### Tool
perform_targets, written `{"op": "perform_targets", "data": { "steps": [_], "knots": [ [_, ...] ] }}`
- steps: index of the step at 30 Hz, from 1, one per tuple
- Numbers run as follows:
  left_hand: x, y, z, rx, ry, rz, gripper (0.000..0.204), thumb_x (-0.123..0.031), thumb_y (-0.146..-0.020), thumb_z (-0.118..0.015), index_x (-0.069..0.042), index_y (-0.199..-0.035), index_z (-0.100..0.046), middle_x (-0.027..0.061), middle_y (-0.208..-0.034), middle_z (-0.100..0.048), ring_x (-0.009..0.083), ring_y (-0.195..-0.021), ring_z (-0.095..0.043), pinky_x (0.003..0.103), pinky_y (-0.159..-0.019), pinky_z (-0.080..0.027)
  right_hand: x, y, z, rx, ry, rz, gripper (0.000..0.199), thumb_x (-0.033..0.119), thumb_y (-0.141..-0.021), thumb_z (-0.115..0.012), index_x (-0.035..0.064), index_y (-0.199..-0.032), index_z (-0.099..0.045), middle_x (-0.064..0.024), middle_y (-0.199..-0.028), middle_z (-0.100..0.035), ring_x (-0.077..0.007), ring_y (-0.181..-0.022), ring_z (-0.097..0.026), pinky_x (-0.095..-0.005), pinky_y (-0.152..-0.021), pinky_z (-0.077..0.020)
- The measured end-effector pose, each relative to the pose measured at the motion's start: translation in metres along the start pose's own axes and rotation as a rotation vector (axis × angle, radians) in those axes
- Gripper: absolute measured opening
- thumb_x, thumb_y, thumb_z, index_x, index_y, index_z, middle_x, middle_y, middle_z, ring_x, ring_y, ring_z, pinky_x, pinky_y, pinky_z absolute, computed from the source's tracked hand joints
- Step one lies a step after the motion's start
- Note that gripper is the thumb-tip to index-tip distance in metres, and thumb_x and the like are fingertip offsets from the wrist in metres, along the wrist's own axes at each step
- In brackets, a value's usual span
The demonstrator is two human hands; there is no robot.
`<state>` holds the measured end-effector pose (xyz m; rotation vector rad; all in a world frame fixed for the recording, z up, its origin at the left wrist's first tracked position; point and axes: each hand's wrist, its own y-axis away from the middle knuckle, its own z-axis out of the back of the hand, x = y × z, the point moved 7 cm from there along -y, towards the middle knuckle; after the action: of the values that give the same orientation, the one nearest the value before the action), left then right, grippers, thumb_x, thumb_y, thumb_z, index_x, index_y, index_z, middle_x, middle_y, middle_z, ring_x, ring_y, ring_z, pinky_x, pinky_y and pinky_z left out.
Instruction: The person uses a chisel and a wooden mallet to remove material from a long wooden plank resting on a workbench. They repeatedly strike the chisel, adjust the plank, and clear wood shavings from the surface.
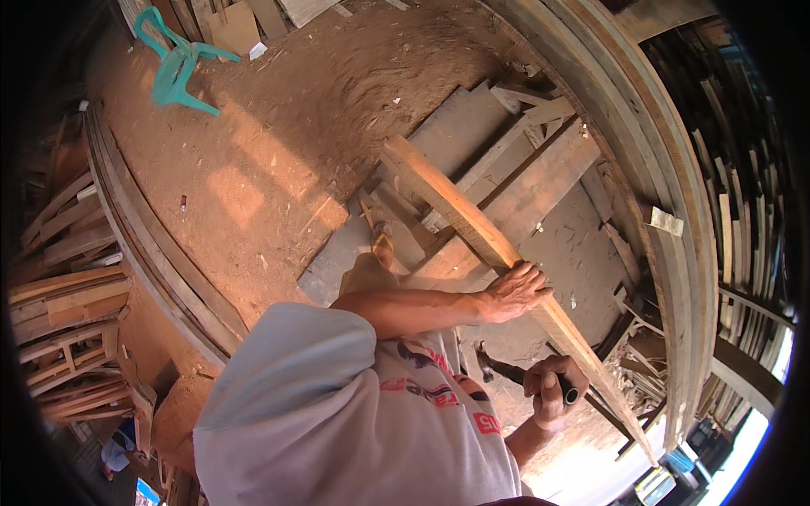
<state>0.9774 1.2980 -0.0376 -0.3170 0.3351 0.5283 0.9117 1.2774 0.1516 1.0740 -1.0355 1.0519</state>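
Note:
A long wooden beam [456,207] runs slantwise from the upper middle down to the lower right. My left arm reaches across my body, and my left hand [513,293] is wrapped over the beam's upper edge near its middle. Below it, on the near side of the beam, my right hand [553,392] is closed round the dark handle of a hammer [504,368]. The hammer's head points left, close to my shirt, and the handle's round butt end sticks out past my fingers. Hammer and beam look apart.
Beneath the beam lie crossed planks [540,198] and boards on the dirt floor [278,152]. Long stacked timbers [654,169] curve along the right, others [152,228] along the left. A green plastic chair [175,72] lies at the upper left. My sandalled foot [382,240] stands near the boards.

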Motion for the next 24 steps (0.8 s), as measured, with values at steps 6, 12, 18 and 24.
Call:
{"op": "perform_targets", "data": {
  "steps": [6,12,18,24],
  "knots": [
    [-0.006,0.035,-0.002,-0.301,0.0,-0.021,0.046,-0.025,-0.093,-0.052,-0.019,-0.138,-0.055,0.0086,-0.113,-0.056,0.0246,-0.118,-0.051,0.044,-0.107,-0.032,0.06,-0.026,0.018,0.348,-0.37,0.315,0.041,0.033,-0.093,-0.073,-0.0041,-0.093,-0.055,-0.0047,-0.058,-0.055,-0.012,-0.043,-0.051,-0.025,-0.039,-0.0415],
    [0.007,0.027,-0.005,-0.158,0.052,0.003,0.041,-0.027,-0.094,-0.05,-0.017,-0.133,-0.055,0.0071,-0.11,-0.058,0.0233,-0.111,-0.057,0.044,-0.098,-0.043,0.122,-0.068,-0.038,0.474,-0.227,0.582,0.042,0.038,-0.097,-0.067,-0.002,-0.098,-0.054,-0.0015,-0.058,-0.052,-0.0112,-0.045,-0.048,-0.0253,-0.041,-0.04],
    [0.024,0.041,0.003,-0.234,0.121,0.041,0.064,-0.038,-0.086,-0.07,-0.012,-0.142,-0.052,0.0179,-0.141,-0.049,0.0333,-0.136,-0.042,0.055,-0.112,-0.032,0.174,-0.126,-0.114,0.556,-0.297,0.642,0.041,0.035,-0.098,-0.067,-0.0046,-0.098,-0.054,-0.0034,-0.057,-0.051,-0.0122,-0.048,-0.051,-0.026,-0.043,-0.043],
    [0.11,0.066,0.085,-0.142,0.124,0.355,0.092,-0.053,-0.059,-0.087,-0.009,-0.135,-0.059,0.017,-0.141,-0.051,0.038,-0.143,-0.035,0.06,-0.121,-0.016,0.16,-0.217,-0.256,0.508,-0.087,0.4,0.037,0.033,-0.097,-0.067,0.0004,-0.081,-0.06,-0.0019,-0.056,-0.053,-0.0101,-0.048,-0.051,-0.0249,-0.045,-0.0398]
  ]
}}
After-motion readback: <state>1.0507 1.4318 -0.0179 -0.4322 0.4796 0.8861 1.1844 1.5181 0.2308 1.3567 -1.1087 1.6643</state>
